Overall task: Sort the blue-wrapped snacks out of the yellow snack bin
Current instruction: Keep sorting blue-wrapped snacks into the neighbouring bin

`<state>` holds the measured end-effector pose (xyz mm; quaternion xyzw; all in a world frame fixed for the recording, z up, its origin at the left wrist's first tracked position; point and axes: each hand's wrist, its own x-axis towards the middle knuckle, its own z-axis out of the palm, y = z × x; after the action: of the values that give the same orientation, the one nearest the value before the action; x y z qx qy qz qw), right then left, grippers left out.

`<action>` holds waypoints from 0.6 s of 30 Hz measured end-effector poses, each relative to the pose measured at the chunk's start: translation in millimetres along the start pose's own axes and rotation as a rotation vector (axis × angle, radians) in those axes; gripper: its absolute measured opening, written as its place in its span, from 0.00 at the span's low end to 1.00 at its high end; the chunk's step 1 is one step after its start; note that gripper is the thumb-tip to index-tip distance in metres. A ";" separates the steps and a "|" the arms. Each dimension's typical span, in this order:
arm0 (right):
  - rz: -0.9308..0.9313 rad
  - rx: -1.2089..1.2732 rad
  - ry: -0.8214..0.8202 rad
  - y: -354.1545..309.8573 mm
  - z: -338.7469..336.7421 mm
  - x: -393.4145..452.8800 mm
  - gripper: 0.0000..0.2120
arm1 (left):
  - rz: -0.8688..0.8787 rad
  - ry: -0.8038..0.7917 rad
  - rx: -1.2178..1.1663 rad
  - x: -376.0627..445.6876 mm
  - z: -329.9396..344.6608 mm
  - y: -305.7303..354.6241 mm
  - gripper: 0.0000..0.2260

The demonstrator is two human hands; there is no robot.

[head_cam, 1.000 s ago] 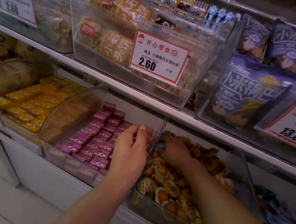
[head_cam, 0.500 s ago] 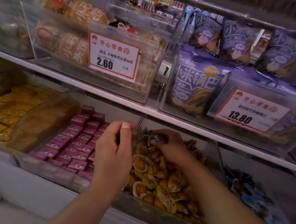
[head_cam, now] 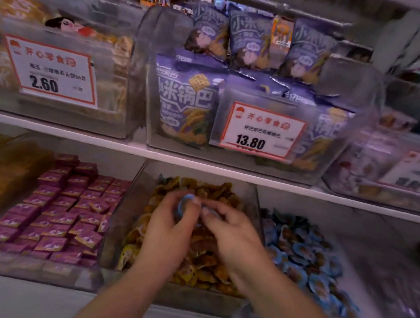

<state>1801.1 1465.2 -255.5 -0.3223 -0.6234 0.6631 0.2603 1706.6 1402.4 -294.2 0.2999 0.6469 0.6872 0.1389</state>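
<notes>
The blue snack [head_cam: 183,203] is small and round-edged with a glossy blue wrapper, blurred by motion. It sits above the rear of the yellow bin [head_cam: 131,218], a clear plastic tub of crinkled yellow packets. The left hand [head_cam: 168,234] pinches it between thumb and curled fingertips. The right hand [head_cam: 234,240] reaches in beside it with fingers curled, fingertips meeting the left's; whether it grips anything cannot be told.

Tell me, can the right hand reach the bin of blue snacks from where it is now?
Probably yes. The right hand is over the yellow snack bin, and the blue snack bin lies open just beside it; only a low clear wall stands between.
</notes>
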 end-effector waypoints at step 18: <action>0.255 0.383 -0.087 -14.0 -34.6 -33.2 0.10 | 0.476 -0.311 0.510 -37.3 30.6 15.1 0.35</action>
<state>1848.1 1464.4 -238.8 -0.3142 -0.4510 0.8101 0.2039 1756.9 1403.5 -288.8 0.5674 0.6805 0.4636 -0.0068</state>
